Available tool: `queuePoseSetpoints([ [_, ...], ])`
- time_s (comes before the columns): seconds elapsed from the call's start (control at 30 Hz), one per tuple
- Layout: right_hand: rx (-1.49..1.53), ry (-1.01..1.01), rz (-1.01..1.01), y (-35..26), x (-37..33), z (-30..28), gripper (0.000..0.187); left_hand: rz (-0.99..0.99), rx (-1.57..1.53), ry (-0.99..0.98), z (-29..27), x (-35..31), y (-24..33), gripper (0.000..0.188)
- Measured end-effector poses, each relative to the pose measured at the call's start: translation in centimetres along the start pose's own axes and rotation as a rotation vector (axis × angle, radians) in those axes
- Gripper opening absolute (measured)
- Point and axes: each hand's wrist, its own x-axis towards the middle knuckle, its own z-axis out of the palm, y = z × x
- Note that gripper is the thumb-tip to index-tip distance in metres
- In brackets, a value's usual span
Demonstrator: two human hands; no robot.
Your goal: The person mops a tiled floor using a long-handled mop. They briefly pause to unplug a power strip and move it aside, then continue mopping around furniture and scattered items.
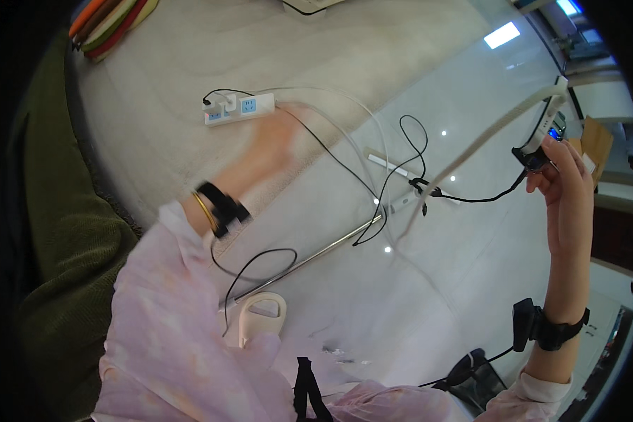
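Observation:
My left hand [271, 144] is smeared by motion beside the right end of a white power strip [264, 107], so its fingers cannot be made out. Plugs [228, 103] sit in the strip's left sockets. Raised at the right, my right hand [568, 165] grips a clamp-like holder [541, 130] with white and black parts. A small blue-lit screen [556, 132] shows beside it. From the holder's top a thick white gooseneck arm [482, 137] bends down toward the floor. A black cable [485, 200] runs from the holder to a bundled knot [425, 188].
A thin metal pole [323, 253] lies across the shiny floor, with black cable loops around it. Near it is a cream slipper-like thing [281, 313]. A beige rug [183, 63], green sofa [70, 281], cardboard box [596, 144] and black bag [475, 380] stand around.

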Motion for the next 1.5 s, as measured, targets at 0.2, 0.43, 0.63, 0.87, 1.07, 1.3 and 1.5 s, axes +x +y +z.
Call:
queuePoseSetpoints([
  [0.2, -0.183, -0.007, -0.036, -5.5, 2.1, 0.6, 0.038, 0.471, -0.203, -0.359, 9.1, -5.6, 15.0, 0.124],
  [0.43, -0.329, -0.058, -0.113, -9.7, 8.2, -6.3, 0.046, 0.476, -0.034, -0.04, 16.1, -0.1, 12.9, 0.044],
  [0.63, -0.362, 0.0, -0.144, -13.7, 12.7, -8.2, 0.051, 0.396, 0.086, -0.15, 11.0, 4.9, 2.9, 0.014],
  [0.87, 0.09, 0.107, 0.16, -17.8, 14.8, -2.2, 0.053, 0.193, 0.658, 0.66, -7.4, 5.7, -18.0, 0.022],
  [1.07, -0.263, -0.214, -0.42, -15.0, 16.1, 5.2, 0.051, -0.808, 0.03, 0.856, -14.8, 2.4, -26.3, 0.031],
  [1.3, -0.308, -0.27, -0.273, -12.1, 11.9, 20.0, 0.026, -0.995, -0.415, 1.334, -5.9, 0.9, -23.0, 0.052],
  [1.5, -0.506, -0.349, -0.152, -7.0, 13.2, 25.9, 0.056, -0.686, -0.561, 1.43, 3.8, -5.3, -9.4, 0.06],
])
